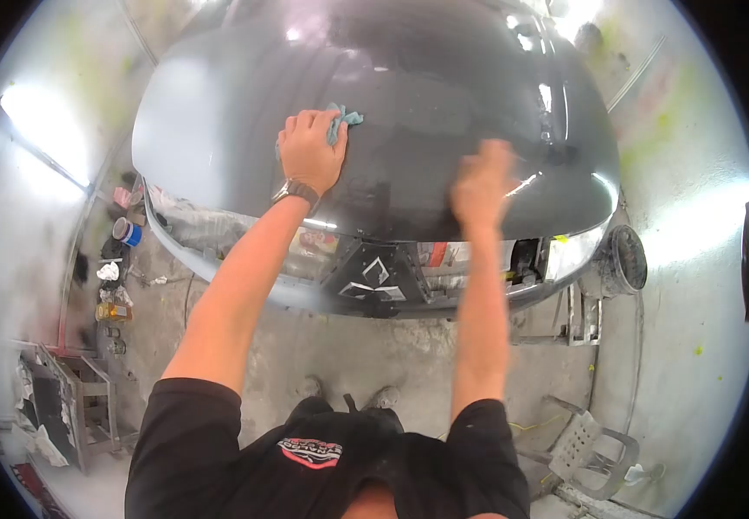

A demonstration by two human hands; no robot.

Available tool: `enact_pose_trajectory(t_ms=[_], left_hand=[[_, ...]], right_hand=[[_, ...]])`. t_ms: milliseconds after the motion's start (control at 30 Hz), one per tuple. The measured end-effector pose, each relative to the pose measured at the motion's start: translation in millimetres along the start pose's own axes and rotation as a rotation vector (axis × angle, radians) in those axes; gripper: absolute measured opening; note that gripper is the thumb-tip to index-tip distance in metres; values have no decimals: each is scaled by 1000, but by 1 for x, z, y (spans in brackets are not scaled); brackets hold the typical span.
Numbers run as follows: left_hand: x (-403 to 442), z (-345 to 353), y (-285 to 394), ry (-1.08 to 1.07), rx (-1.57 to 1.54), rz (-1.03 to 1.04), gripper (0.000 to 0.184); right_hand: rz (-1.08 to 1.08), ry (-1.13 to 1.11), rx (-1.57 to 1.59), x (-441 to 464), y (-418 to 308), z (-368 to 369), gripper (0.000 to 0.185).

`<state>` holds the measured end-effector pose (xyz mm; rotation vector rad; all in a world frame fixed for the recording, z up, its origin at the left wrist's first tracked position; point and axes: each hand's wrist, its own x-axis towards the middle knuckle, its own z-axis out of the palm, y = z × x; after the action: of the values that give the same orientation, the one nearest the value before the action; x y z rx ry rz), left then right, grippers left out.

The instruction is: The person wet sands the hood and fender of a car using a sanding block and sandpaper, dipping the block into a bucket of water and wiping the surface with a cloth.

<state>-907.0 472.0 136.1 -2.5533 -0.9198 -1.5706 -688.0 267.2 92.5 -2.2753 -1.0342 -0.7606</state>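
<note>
A dark grey car hood (409,112) spreads in front of me, glossy in places and paler on its left side. My left hand (309,151), with a watch (296,192) on the wrist, presses a crumpled blue-green cloth (344,121) against the hood; part of the cloth sticks out beside the thumb. Over the right half of the hood is my right hand (482,186), smeared by motion. Whether its fingers hold anything cannot be made out. Below the hood's edge sits the front grille with a three-diamond emblem (376,278).
Left on the floor are a blue-and-white tub (128,231), a yellow can (113,311) and a metal stand (89,389). On the right stand a black bucket (627,259), a metal frame (584,316) and a chair (582,445). Walls with bright lamps (45,138) flank the car.
</note>
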Motion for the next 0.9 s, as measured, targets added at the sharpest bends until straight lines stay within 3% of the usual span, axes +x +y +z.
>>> enact_pose_trajectory(t_ms=[33, 100, 167, 233, 300, 400, 433, 467, 533, 567, 633, 700, 767, 867, 900], left_hand=[[1, -1, 1, 12, 3, 10, 20], [-2, -4, 3, 32, 10, 17, 20], [-1, -2, 0, 31, -10, 24, 20], [-2, -1, -3, 23, -18, 14, 21], [-1, 1, -3, 8, -20, 9, 21], [0, -1, -2, -13, -19, 2, 28], [-2, -1, 0, -12, 1, 21, 30], [0, 0, -1, 0, 24, 45, 32], [-2, -1, -2, -37, 42, 49, 41], [-3, -2, -2, -41, 58, 60, 41], [-3, 0, -4, -60, 86, 87, 42], [-2, 2, -2, -39, 62, 63, 37], [0, 5, -4, -17, 54, 54, 33], [-5, 3, 1, -21, 57, 35, 27], [1, 2, 1, -12, 65, 42, 27]], right_hand=[[-84, 19, 0, -8, -65, -20, 50], [-263, 74, 135, -32, -122, 2, 50], [-371, -16, 120, -21, -87, -11, 50], [-179, -61, 125, 4, -8, -24, 49], [32, 69, 55, 19, 98, -13, 49], [136, 156, -111, 25, 93, 12, 48], [6, 77, 12, 27, 49, 16, 48], [-55, -119, 20, 24, -32, -27, 49], [-286, 4, 216, -11, -107, 8, 57], [-291, -42, 320, -16, -121, 15, 58], [-340, -97, 250, 5, -74, -5, 55], [-154, -135, 254, 40, 17, -34, 48], [121, 93, 34, 55, 108, -12, 41], [96, 134, 76, 56, 73, 8, 38], [-105, 69, 7, 49, 28, -4, 39]])
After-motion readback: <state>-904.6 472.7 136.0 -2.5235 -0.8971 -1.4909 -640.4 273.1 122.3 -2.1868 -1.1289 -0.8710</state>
